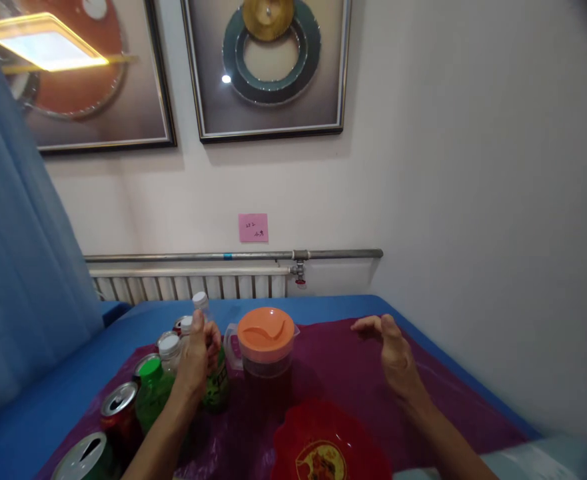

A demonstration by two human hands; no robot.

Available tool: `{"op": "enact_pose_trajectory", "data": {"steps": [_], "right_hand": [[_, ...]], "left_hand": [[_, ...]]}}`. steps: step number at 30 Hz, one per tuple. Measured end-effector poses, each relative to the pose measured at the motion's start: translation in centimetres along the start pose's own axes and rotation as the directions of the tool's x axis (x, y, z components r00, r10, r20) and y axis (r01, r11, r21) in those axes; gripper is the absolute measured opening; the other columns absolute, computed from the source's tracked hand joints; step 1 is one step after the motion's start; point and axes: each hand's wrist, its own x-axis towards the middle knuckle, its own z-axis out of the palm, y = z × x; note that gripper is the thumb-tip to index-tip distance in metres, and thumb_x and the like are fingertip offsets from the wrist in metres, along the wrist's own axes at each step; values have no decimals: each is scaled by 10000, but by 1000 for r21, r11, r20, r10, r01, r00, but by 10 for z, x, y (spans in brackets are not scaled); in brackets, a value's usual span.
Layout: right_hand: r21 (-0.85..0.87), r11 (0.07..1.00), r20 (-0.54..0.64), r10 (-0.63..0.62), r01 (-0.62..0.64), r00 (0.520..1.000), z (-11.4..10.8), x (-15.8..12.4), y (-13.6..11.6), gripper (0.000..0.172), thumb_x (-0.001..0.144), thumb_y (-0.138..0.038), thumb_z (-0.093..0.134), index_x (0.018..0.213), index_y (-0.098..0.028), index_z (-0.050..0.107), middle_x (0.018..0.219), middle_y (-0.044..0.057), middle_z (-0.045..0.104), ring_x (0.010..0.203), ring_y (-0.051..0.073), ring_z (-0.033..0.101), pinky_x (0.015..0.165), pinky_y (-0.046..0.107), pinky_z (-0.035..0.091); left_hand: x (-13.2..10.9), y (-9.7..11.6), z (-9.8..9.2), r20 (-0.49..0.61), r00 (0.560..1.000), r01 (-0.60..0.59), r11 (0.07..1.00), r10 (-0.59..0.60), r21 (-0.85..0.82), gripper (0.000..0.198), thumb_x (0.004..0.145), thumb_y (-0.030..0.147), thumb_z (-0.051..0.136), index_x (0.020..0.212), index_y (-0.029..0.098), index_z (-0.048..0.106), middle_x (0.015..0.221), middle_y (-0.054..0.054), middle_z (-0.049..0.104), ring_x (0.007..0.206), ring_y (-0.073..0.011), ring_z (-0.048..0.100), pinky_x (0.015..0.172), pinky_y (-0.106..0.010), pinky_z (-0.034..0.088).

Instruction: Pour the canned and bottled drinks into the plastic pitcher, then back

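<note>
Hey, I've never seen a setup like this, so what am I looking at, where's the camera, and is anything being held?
There's no machine: these are a person's bare left hand and right hand. The single picture comes from a camera worn on that person's head, looking forward and down.

A purple sheet lies over a blue surface. Drink cans and plastic bottles stand on the left, a clear pitcher with an orange lid near the middle, and a red dish closer to the camera.

The right hand is open and holds nothing. The left hand's fingers are curled beside a green-patterned bottle; whether they grip it, I can't tell.
</note>
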Motion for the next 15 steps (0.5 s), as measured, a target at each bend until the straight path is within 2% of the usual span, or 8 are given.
{"op": "enact_pose_trajectory", "data": {"steps": [3,7,15], "right_hand": [[-2,1000,23,12,-12,1000,-4,6,-15,743,797,-851,229,591,-229,579,641,57,599,676,222,564,721,368,478],[10,999,89,48,-49,995,-5,8,-26,761,770,-878,182,495,-240,493,602,55,568,667,222,557,709,363,468],[-23,995,95,99,-97,991,0,-3,-19,786,726,-911,177,439,-238,464,640,82,607,749,260,590,808,414,445]], "left_hand": [[3,14,5,36,995,93,995,-95,43,732,616,936,292,485,219,362,428,77,187,376,-52,123,391,-219,75],[-1,19,7,61,978,196,977,-201,81,748,658,927,222,429,225,341,426,66,148,367,-52,106,408,-241,58],[-13,18,-1,105,957,263,962,-270,71,747,696,907,168,440,223,326,423,56,184,375,-53,111,432,-244,47]]}}
